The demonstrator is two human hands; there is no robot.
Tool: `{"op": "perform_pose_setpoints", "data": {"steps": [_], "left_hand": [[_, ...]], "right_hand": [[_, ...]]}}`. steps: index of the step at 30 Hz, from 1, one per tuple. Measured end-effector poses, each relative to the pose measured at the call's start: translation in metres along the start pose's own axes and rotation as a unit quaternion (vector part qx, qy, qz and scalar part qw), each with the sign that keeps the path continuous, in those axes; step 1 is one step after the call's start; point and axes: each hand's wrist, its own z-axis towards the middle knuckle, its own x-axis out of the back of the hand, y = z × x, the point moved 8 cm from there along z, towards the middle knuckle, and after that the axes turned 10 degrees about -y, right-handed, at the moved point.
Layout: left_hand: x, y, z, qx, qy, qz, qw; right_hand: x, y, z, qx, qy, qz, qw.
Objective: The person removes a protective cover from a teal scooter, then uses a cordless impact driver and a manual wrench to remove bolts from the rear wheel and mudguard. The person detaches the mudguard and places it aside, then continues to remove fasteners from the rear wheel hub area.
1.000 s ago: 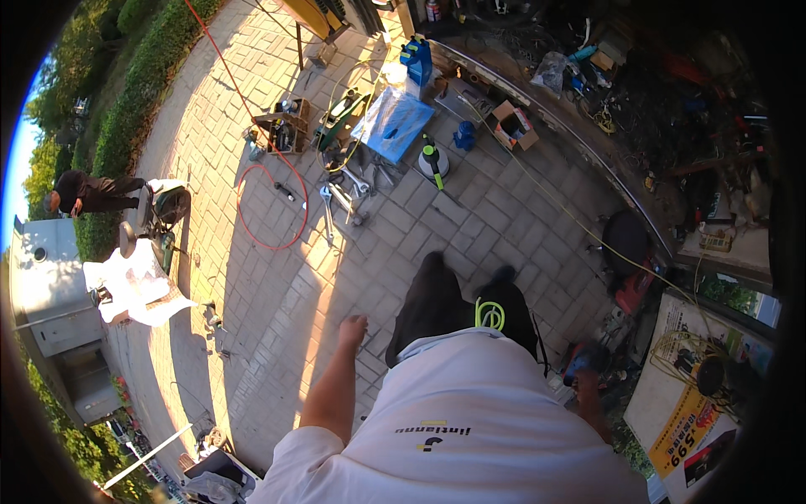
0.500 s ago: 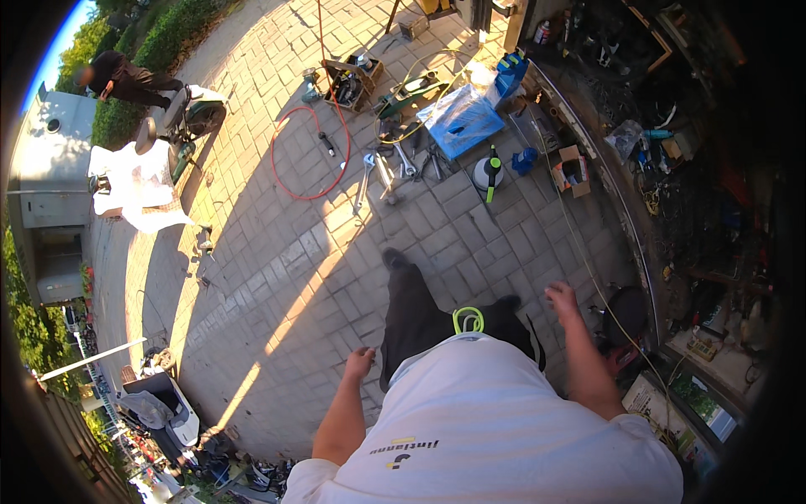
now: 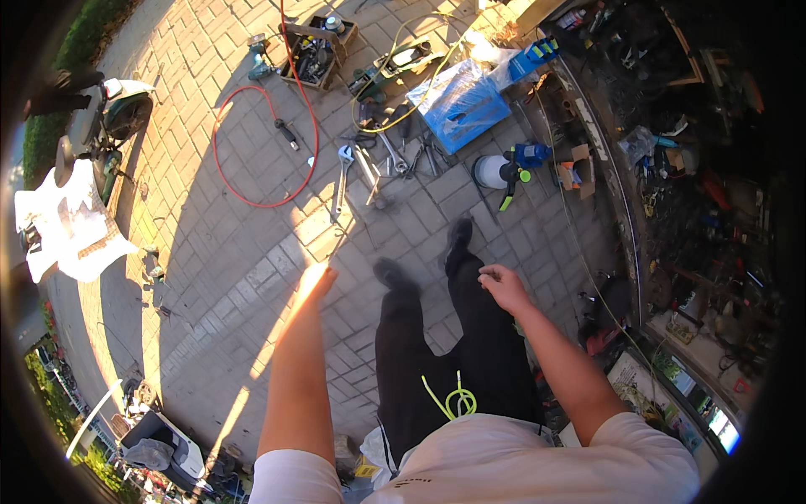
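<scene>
My left hand [image 3: 320, 275] is stretched forward over the paving, its fingers smeared by motion and sunlight. Just beyond it on the bricks lies a large adjustable wrench [image 3: 342, 178]. Beside that wrench are a metal bar-shaped tool [image 3: 367, 172] and another wrench [image 3: 392, 154]. Over my right thigh hangs my right hand [image 3: 506, 288], fingers loosely bent and apart, with nothing seen in them. Ahead of it stands a pressure sprayer [image 3: 490, 171] with a white tank and green handle.
A red hose [image 3: 216, 160] loops on the ground at left, near a wooden toolbox [image 3: 315, 71]. Ahead lie a plastic-wrapped blue case [image 3: 460, 105] and a cardboard box [image 3: 579, 172]. Cluttered shelving lines the right; a scooter [image 3: 109, 118] stands far left.
I have stepped forward, and both feet now show near the tools. My left hand has reached forward and left. My right hand has moved inward over my thigh.
</scene>
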Motion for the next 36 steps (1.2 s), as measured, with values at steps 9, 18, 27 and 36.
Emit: {"op": "perform_pose_setpoints", "data": {"steps": [9,18,27,36], "left_hand": [[-0.067,0.008,0.313,0.071,0.016,-0.055,0.996],[-0.087,0.015,0.416,0.212,0.101,-0.109,0.966],[-0.047,0.045,0.265,0.173,-0.041,-0.242,0.954],[-0.077,0.120,-0.068,-0.035,-0.197,-0.689,0.696]], "right_hand": [[-0.163,0.053,0.172,0.172,-0.250,-0.263,0.916],[-0.102,0.087,0.210,-0.127,-0.322,-0.236,0.908],[-0.131,0.103,0.193,-0.028,-0.257,-0.283,0.924],[-0.101,-0.055,0.094,0.169,-0.106,-0.373,0.906]]}}
